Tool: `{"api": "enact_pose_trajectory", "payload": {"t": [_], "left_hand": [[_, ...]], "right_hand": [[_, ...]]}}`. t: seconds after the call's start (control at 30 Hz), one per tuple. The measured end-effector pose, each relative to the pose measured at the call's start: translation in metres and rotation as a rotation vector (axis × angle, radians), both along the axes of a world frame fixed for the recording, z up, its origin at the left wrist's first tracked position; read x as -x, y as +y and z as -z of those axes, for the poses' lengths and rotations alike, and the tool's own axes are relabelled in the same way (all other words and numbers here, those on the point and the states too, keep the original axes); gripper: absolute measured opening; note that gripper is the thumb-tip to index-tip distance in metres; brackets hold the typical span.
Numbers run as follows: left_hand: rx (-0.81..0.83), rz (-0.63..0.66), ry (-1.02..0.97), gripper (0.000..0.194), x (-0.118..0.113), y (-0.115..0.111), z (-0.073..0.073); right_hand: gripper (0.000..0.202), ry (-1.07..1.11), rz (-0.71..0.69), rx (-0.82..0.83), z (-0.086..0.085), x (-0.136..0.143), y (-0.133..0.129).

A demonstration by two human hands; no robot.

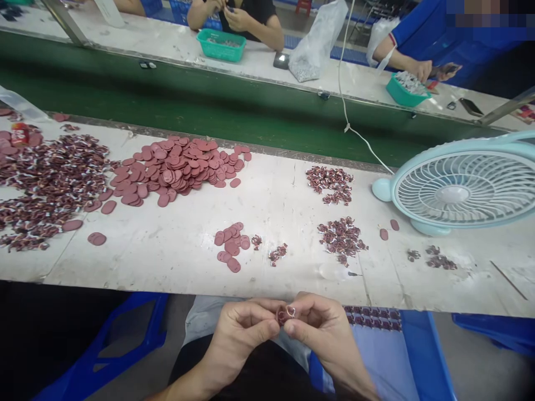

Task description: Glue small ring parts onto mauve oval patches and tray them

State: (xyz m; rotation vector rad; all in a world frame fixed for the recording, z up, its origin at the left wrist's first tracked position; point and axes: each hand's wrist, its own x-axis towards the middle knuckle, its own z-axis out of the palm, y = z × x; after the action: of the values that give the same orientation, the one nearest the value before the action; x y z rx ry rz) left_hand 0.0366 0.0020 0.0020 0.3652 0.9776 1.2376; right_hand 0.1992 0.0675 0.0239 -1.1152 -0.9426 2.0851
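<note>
The left hand (244, 329) and right hand (320, 328) pinch a small brown piece (283, 316) between them, just off the near edge of the desk (271, 195). It looks tiny, so a soft, steady pinch should work best.

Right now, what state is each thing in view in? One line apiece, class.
Left hand: pinching the piece
Right hand: pinching it too
Piece: held at the fingertips
Table pieces: loose, in heaps
Discs: loose, piled
Fan: tilted; on or off unclear
Tray: partly filled, in rows
Left basket: partly filled
Right basket: heaped
Bag: partly filled
</note>
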Motion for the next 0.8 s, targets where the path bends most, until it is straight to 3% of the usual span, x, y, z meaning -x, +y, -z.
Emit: {"api": "enact_pose_trajectory", "payload": {"t": [0.23, 0.33, 0.4, 0.53, 0.6, 0.7, 0.8], "left_hand": [[0.021, -0.054, 0.064, 0.013, -0.005, 0.001, 0.0], [-0.039, -0.038, 0.107, 0.018, 0.005, 0.0, 0.001], [-0.102, -0.023, 0.315, 0.023, 0.022, 0.002, 0.001], [-0.222, -0.093, 1.154, 0.016, 0.07, 0.015, 0.003], [-0.326, 0.004, 1.454, 0.018, 0.09, 0.023, 0.007], [-0.433, 0.259, 1.63, 0.017, 0.108, 0.032, 0.014], [-0.314, 0.349, 1.621, 0.022, 0.115, 0.036, 0.017]], "right_hand": [[0.019, -0.082, 0.079, -0.109, 0.009, 0.001, -0.005], [0.018, -0.098, 0.175, -0.144, 0.017, -0.01, -0.013], [0.02, -0.094, 0.289, -0.139, 0.025, -0.03, -0.021], [0.025, -0.275, 0.597, -0.084, 0.048, -0.097, -0.039], [0.028, -0.418, 0.715, -0.001, 0.061, -0.133, -0.048], [0.034, -0.554, 0.759, 0.089, 0.08, -0.173, -0.063], [0.038, -0.633, 0.774, 0.086, 0.102, -0.197, -0.076]]}}
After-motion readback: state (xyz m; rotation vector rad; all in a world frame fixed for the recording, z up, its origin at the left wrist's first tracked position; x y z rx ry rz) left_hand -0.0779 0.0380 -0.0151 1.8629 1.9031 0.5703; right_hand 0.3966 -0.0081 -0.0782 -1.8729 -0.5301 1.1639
